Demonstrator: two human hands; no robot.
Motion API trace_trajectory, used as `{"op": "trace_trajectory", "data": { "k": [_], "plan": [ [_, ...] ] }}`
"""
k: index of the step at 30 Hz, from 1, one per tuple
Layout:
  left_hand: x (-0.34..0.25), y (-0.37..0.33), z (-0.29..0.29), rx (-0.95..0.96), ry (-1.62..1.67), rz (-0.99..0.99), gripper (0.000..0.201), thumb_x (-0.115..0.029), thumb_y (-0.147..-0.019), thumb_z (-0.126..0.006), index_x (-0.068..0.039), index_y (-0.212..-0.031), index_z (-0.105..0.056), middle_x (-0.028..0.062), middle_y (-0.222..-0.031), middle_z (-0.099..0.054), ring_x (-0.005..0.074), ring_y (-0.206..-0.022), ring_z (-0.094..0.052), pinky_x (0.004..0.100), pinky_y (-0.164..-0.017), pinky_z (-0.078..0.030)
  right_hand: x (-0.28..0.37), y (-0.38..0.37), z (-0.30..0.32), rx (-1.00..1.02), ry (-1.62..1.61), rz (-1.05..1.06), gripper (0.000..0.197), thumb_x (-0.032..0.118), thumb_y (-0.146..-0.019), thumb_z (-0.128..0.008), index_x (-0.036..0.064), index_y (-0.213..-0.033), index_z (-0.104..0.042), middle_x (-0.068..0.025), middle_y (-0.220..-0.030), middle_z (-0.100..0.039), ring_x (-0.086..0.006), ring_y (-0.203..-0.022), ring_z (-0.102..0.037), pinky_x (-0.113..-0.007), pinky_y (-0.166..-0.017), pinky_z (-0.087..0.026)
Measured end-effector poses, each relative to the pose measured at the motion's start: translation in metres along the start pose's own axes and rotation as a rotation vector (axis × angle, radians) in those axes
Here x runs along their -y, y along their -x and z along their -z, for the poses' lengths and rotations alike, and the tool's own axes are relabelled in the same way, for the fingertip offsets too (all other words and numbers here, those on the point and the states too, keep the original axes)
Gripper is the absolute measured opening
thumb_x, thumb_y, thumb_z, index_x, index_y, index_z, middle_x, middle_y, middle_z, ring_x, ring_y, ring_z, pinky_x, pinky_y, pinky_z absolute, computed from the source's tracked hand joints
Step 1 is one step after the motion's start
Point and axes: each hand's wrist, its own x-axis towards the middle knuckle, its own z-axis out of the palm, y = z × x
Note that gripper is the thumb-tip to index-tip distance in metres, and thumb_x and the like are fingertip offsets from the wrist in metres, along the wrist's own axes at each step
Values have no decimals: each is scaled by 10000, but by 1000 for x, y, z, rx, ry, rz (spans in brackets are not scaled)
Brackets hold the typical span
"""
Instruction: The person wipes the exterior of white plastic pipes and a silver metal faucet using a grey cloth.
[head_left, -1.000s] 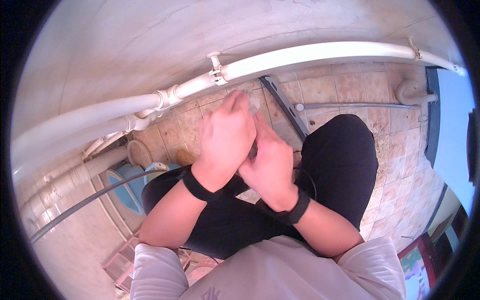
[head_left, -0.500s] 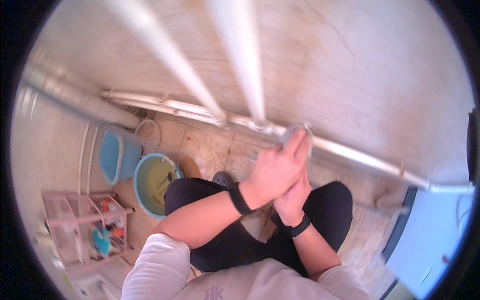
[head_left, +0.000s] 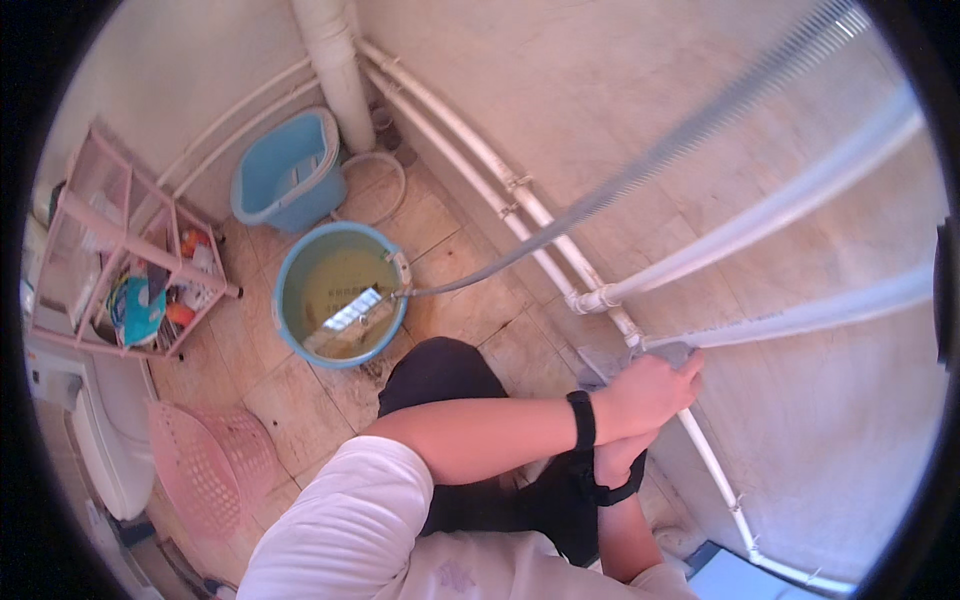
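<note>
My left hand (head_left: 648, 396) is closed on a grey cloth (head_left: 668, 352), pressed to the white wall pipe (head_left: 622, 322) just below a pipe joint. More of the cloth hangs behind the pipe, on its left side. My right hand (head_left: 622, 456) is under the left one near the same pipe. Its fingers are hidden, so their hold cannot be made out. Both wrists wear black bands.
A blue basin (head_left: 279, 318) of yellowish water holds a shower head (head_left: 352, 310); its grey hose (head_left: 600, 205) crosses to the upper right. Behind stands a blue tub (head_left: 285, 170). At left are a pink rack (head_left: 120, 238) and a pink basket (head_left: 215, 455).
My view has swung left, bringing the basin, the rack and the pink basket further in. Both hands remain together at the pipe with the cloth.
</note>
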Motion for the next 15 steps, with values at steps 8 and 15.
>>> {"op": "trace_trajectory", "data": {
  "k": [8, 15],
  "plan": [
    [-18, -6, -11, -128, 55, 63, 239, -154, -794, -634, 22, -936, -712, 240, -1202, -614, 245, -588, -677, 365, -484, -540, 9, 36, 98, 256, -148, -310, 568, 463, -1070, -341, 77, -1486, -343, -101, -1456, -453, -245, -1325, -450, -396, -1101, -371],
    [-44, -8, 10, 46, 369, 259, 199, -153, -794, -622, -12, -901, -712, 238, -1252, -592, 248, -688, -698, 364, -562, -561, 122, 36, 11, -131, 12, -458, 440, 315, -1033, -496, 28, -1364, -463, -153, -1312, -575, -287, -1151, -589, -408, -954, -473]
  ]
}}
